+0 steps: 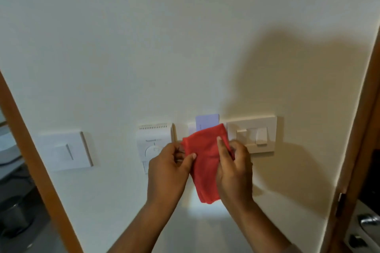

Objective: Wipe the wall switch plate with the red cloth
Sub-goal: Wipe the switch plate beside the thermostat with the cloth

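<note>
A folded red cloth [205,158] hangs between both hands in front of the wall. My left hand [167,170] pinches its left edge with thumb and fingers. My right hand [233,167] grips its right side, thumb laid across the front. A cream switch plate [265,127] with two rockers sits on the wall just right of the cloth; my right hand's knuckles overlap its lower left corner. The cloth is held off the plate, to its left.
A white thermostat [153,139] is partly behind my left hand. A pale key card [206,122] stands in a slot behind the cloth. Another white switch plate [65,150] is far left. Wooden frames [362,129] border the wall; a door handle [368,221] is lower right.
</note>
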### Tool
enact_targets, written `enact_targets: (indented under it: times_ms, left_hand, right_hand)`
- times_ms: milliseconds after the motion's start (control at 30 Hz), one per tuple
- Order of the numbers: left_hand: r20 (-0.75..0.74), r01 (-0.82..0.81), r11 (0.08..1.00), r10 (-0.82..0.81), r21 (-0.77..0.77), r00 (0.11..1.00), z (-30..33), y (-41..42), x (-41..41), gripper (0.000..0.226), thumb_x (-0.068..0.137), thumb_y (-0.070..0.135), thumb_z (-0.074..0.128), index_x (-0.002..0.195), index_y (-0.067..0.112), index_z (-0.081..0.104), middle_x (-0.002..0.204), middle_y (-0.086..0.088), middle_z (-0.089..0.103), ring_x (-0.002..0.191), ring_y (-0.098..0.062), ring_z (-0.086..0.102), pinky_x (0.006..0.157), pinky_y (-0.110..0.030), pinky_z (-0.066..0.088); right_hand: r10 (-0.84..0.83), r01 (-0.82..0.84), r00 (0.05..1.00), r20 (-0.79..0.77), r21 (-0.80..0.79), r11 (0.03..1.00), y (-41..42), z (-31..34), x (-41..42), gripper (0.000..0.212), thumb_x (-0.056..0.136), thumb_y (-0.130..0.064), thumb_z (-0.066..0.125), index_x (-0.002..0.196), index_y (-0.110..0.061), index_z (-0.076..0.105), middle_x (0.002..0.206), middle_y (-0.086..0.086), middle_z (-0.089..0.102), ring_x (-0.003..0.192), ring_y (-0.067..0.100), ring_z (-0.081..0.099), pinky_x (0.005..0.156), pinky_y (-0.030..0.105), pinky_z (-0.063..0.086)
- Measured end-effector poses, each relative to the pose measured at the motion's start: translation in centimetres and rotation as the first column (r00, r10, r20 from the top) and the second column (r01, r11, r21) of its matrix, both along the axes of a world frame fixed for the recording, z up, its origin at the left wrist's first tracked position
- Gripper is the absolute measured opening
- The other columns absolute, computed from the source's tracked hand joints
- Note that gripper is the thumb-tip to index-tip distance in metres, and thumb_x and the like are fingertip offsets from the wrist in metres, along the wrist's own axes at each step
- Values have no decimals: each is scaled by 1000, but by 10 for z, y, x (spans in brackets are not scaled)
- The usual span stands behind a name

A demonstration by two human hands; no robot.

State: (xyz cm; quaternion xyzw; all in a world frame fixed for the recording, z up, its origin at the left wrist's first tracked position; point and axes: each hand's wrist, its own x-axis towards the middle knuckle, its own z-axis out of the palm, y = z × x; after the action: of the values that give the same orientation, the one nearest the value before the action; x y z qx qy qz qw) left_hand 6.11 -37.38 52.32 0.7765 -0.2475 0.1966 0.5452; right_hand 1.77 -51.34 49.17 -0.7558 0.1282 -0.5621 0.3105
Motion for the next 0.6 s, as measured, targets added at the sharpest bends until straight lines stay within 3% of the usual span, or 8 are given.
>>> enact_targets:
  times_ms: [100, 167, 233, 333, 367, 433, 533, 600]
  left_hand:
    - [104, -48, 986, 31, 162, 994, 10, 8, 3, 37, 86, 29, 82, 77, 50, 53, 67, 26, 68, 66, 8, 66, 56, -5, 45]
    - [294, -235, 922, 142, 308, 945, 24, 15, 2, 34, 86, 44, 77, 68, 45, 48, 53, 18, 57, 51, -1, 58, 46, -13, 33]
    - [512, -397, 873, 213, 282, 832, 50, 19, 5, 30, 89, 55, 67, 71, 34, 57, 56, 12, 59, 52, -12, 61, 48, -23, 34]
    - [751, -436, 898, 246, 62, 613, 107, 21, 25, 44, 89, 58, 57, 96, 17, 72, 88, -6, 75, 81, -36, 71, 69, -39, 52]
    - [808, -451, 893, 265, 1, 526, 128, 20, 38, 52, 91, 58, 57, 107, 11, 71, 107, -14, 75, 99, -40, 70, 83, -44, 51]
    - [854, -559, 826, 343, -75, 392, 161, 26, 66, 70, 95, 62, 56, 135, 5, 61, 144, -27, 56, 135, -49, 50, 108, -51, 39]
    - [815, -678, 734, 383, 16, 434, 177, 31, 101, 96, 95, 73, 48, 160, 6, 27, 163, -36, 19, 150, -58, 16, 121, -66, 14]
    - [804, -699, 714, 400, 27, 439, 170, 30, 113, 101, 93, 76, 45, 160, 5, 21, 163, -37, 15, 150, -58, 13, 120, -70, 8]
  right_hand:
    - [-213, 193, 976, -35, -302, 934, 1, -8, 6, 38, 95, -19, 45, 125, -6, 66, 118, 22, 60, 102, 43, 58, 81, 52, 52]
    - [-269, 232, 962, -48, -378, 896, 5, -13, 15, 47, 90, -26, 50, 128, -1, 61, 139, 26, 49, 124, 45, 46, 96, 57, 45]
    - [-314, 254, 947, -63, -449, 857, 13, -13, 23, 60, 96, -39, 45, 134, 7, 50, 150, 29, 37, 140, 46, 31, 109, 61, 33]
    - [-327, 244, 942, -81, -506, 827, 17, -16, 34, 68, 98, -40, 44, 142, 12, 34, 154, 32, 24, 146, 45, 21, 112, 61, 29]
    - [-330, 251, 942, -64, -518, 817, 14, -19, 37, 67, 98, -36, 45, 144, 10, 29, 154, 34, 22, 145, 46, 21, 112, 61, 30]
    - [-333, 264, 943, -21, -565, 782, 10, -21, 45, 64, 98, -29, 44, 147, 6, 22, 153, 36, 19, 144, 49, 21, 113, 62, 28]
    - [-369, 307, 928, 42, -646, 699, 6, -17, 53, 65, 92, -27, 45, 146, 5, 27, 152, 34, 23, 146, 47, 15, 116, 59, 23]
    - [-362, 321, 928, 82, -670, 669, 3, -15, 59, 66, 93, -32, 42, 144, 6, 28, 151, 33, 28, 148, 44, 11, 118, 57, 19]
